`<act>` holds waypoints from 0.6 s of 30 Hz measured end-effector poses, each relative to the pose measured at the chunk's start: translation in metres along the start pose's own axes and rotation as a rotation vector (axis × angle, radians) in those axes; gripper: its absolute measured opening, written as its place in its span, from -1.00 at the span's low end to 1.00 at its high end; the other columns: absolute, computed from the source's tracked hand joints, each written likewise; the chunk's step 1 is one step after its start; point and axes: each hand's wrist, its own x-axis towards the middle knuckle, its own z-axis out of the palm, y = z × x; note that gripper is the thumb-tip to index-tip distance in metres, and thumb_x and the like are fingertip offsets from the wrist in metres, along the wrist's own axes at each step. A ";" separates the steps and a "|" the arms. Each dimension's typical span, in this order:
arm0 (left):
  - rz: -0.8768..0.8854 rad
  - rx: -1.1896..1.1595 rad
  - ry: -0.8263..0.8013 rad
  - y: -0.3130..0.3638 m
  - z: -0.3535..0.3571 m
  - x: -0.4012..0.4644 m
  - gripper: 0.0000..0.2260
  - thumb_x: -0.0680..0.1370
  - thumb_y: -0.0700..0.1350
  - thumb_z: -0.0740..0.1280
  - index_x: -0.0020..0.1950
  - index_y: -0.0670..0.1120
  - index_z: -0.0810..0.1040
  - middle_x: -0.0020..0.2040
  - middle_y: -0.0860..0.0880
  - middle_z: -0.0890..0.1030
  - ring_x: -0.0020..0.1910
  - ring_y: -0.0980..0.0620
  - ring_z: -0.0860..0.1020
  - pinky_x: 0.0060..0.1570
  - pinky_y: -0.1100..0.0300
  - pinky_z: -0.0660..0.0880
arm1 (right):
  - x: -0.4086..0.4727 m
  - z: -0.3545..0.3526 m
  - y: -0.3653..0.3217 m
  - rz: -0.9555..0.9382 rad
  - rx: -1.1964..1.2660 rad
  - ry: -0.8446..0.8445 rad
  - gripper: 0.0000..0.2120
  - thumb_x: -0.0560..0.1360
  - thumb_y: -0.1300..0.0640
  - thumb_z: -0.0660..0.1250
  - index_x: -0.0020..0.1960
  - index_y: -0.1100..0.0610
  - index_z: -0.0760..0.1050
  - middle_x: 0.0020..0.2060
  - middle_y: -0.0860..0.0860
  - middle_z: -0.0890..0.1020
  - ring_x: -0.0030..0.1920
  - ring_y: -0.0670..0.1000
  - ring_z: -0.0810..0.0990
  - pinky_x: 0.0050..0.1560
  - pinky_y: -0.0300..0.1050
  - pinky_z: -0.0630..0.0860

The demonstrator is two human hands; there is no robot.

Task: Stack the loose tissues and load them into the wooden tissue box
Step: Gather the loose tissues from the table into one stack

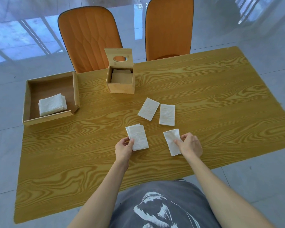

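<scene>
The wooden tissue box (pixel 121 87) stands at the table's far middle, its lid with a round hole tipped up and folded tissues inside. My left hand (pixel 124 148) pinches the near-left edge of a small stack of two folded tissues (pixel 138 137) lying on the table. A single folded tissue (pixel 171 141) lies to the right, with the fingers of my right hand (pixel 190 144) pressing and gripping its right edge. Two more loose folded tissues (pixel 148 109) (pixel 167 114) rest flat side by side between my hands and the box.
A low wooden tray (pixel 76 89) at the left end of the table (pixel 72 153) holds a pile of folded tissues (pixel 52 104). Two orange chairs (pixel 89 38) (pixel 169 28) stand behind the far edge. The floor is glossy tile.
</scene>
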 end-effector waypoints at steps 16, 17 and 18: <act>-0.032 -0.043 -0.014 -0.003 -0.005 -0.003 -0.71 0.58 -0.16 0.36 0.28 -0.18 0.52 -0.02 -0.02 0.67 -0.13 0.08 0.64 -0.34 0.29 0.52 | 0.006 -0.001 -0.028 -0.235 0.520 -0.278 -0.89 0.53 0.07 0.41 -0.12 0.07 0.67 -0.16 -0.01 0.72 -0.06 0.06 0.69 0.01 0.08 0.64; -0.033 -0.045 -0.015 -0.003 -0.006 -0.003 -0.71 0.58 -0.16 0.36 0.29 -0.18 0.51 -0.01 -0.04 0.67 -0.12 0.08 0.64 -0.33 0.28 0.52 | 0.004 0.002 -0.033 -0.221 0.570 -0.319 -0.92 0.52 0.07 0.42 -0.14 0.01 0.65 -0.14 -0.03 0.72 -0.05 0.05 0.70 0.03 0.08 0.65; -0.035 -0.050 -0.015 -0.003 -0.006 -0.002 -0.71 0.58 -0.16 0.36 0.28 -0.19 0.51 0.01 -0.05 0.67 -0.12 0.07 0.64 -0.32 0.27 0.53 | 0.002 0.006 -0.040 -0.215 0.605 -0.356 -0.92 0.51 0.07 0.44 -0.16 -0.02 0.64 -0.13 -0.02 0.73 -0.05 0.04 0.71 0.04 0.09 0.66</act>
